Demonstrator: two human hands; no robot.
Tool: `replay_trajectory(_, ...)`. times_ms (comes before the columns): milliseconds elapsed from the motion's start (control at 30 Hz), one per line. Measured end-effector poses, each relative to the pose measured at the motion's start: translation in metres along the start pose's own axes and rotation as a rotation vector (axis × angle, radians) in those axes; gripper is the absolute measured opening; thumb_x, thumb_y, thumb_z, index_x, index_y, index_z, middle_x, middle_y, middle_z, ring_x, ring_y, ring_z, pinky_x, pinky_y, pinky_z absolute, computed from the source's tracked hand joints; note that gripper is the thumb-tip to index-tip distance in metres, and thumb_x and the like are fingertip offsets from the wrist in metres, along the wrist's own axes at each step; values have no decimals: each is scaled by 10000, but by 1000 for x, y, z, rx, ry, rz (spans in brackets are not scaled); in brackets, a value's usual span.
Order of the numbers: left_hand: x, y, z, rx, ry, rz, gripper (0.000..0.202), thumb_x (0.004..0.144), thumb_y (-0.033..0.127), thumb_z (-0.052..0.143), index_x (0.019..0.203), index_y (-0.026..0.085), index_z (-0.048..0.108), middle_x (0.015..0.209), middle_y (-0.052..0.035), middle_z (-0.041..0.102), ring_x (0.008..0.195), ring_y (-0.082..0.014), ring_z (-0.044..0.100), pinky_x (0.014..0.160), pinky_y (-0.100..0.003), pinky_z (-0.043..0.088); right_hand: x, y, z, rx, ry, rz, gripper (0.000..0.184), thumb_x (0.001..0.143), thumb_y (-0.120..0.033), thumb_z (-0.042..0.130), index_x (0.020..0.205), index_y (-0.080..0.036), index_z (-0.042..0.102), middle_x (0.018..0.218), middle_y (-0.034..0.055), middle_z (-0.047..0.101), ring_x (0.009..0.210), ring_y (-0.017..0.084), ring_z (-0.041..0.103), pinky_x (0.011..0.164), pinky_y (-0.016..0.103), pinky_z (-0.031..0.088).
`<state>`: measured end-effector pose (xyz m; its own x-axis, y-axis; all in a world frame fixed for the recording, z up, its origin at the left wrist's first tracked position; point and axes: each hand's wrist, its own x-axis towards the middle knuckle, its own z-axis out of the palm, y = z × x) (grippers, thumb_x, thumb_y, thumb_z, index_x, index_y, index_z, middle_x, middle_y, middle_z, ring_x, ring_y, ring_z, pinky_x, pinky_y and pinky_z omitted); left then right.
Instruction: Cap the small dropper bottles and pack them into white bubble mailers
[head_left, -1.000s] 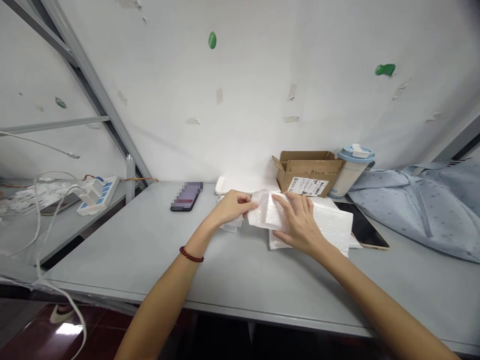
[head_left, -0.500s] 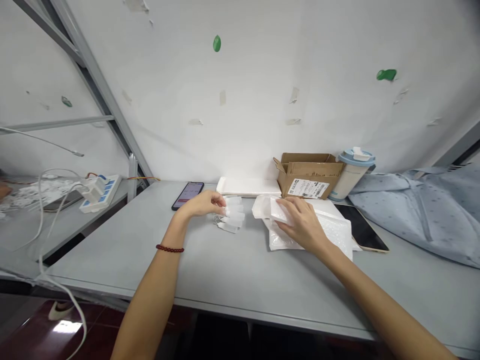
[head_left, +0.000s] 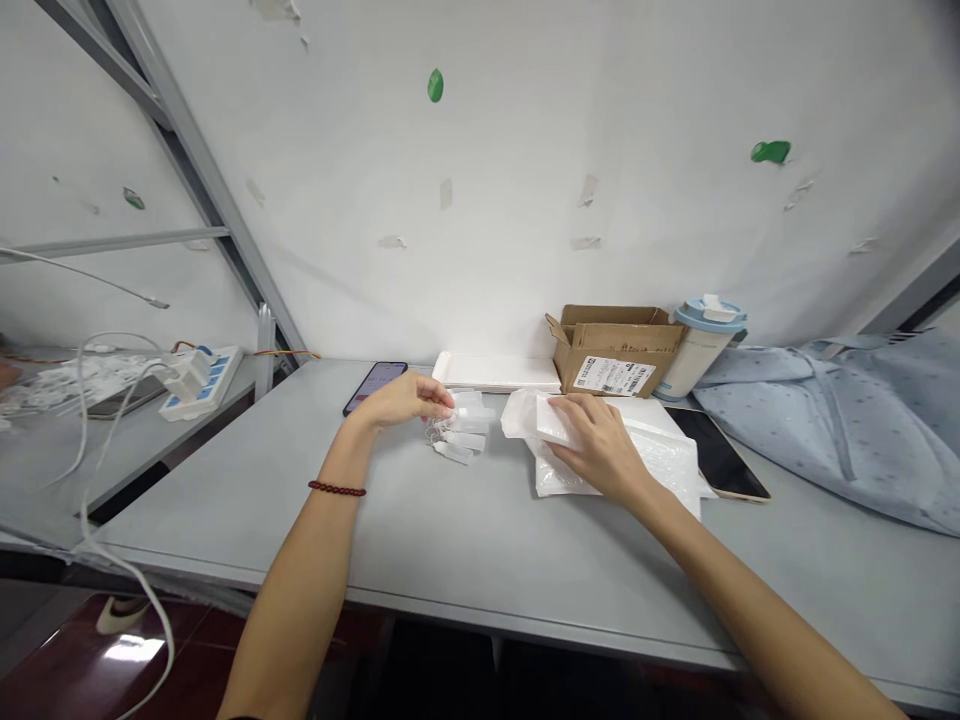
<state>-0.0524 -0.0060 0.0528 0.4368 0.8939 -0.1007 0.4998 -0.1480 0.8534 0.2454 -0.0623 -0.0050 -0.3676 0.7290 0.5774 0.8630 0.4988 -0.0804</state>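
My left hand [head_left: 411, 399] has its thumb and fingers pinched together on a small translucent white tag with a thin string or wire loop. Under and beside the fingertips, several similar tags [head_left: 459, 447] lie fanned out on the grey table. A white bubble mailer [head_left: 555, 421] is in the grip of my right hand [head_left: 606, 445], its flap end pointing left towards the tags. More white bubble mailers [head_left: 667, 465] lie flat beneath that hand, partly covered by it.
At the back stand a flat white stack [head_left: 496, 372], an open cardboard box [head_left: 619, 350] and a cup with a blue lid [head_left: 701, 345]. A phone [head_left: 373, 386] lies left, a dark tablet [head_left: 716, 455] right, near a blue cloth bag [head_left: 817, 415]. A power strip [head_left: 206, 385] sits far left.
The fingers of my left hand have shifted slightly over the tags, and a tag at the fingertips has lifted a little. My right hand stays on the mailer.
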Motion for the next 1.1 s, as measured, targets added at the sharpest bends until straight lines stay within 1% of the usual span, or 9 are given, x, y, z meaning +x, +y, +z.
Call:
replay_trajectory(100,-3,4,-3,-132,33,54,172,638,294,726,751,175,676,746,-20,627,687,-123,533,676,-264,445,-1,1,1,-5,-4,0,410,812,-266,538,1212,-221,463,1149,131,548,1085,292,493,846,425,396)
replay_trajectory(200,-1,8,4,-184,60,71,189,627,286,748,741,159,665,723,-18,611,656,-113,521,630,-250,440,-1,1,3,-10,0,-11,419,803,-262,555,1209,-208,467,1149,133,547,1079,290,493,849,422,395)
replay_trajectory(367,11,18,45,-259,115,74,230,578,268,779,683,139,620,636,6,586,514,-74,470,468,-207,358,-2,-5,5,5,29,-64,402,807,-244,561,1196,-182,482,1147,140,546,1066,281,495,864,411,386)
replay_trajectory(500,14,28,69,-266,173,160,211,653,305,728,747,132,651,579,-7,605,505,-100,533,470,-211,362,-2,-6,4,18,41,-73,397,810,-245,556,1195,-183,482,1140,136,549,1058,280,500,859,406,387)
replay_trajectory(567,12,30,65,-227,264,180,214,683,317,695,781,129,665,622,-27,637,511,-106,542,471,-217,365,-1,-4,4,20,48,-64,404,813,-255,551,1204,-189,470,1145,136,547,1069,284,495,856,409,388)
replay_trajectory(667,7,23,41,-91,393,129,187,677,298,680,760,130,668,688,-33,652,525,-97,521,485,-221,372,0,1,2,21,54,-32,411,818,-268,539,1216,-207,455,1142,135,544,1080,291,490,853,422,390)
replay_trajectory(833,1,2,5,55,244,-41,178,634,295,697,734,148,683,643,-16,622,570,-113,508,496,-222,365,0,4,0,17,53,-10,412,816,-276,545,1212,-210,457,1140,137,540,1086,297,489,863,433,390)
replay_trajectory(1000,1,-4,3,158,120,-178,181,561,294,727,687,169,692,578,3,589,511,-115,478,488,-238,352,-1,2,2,14,30,-8,412,819,-277,536,1219,-215,457,1146,138,542,1097,300,486,862,436,390)
replay_trajectory(1100,3,-4,6,179,109,-195,163,527,268,727,655,173,694,560,-2,596,499,-122,482,479,-238,348,-1,2,2,10,15,-6,401,821,-286,538,1207,-210,461,1148,135,545,1087,294,490,860,430,391)
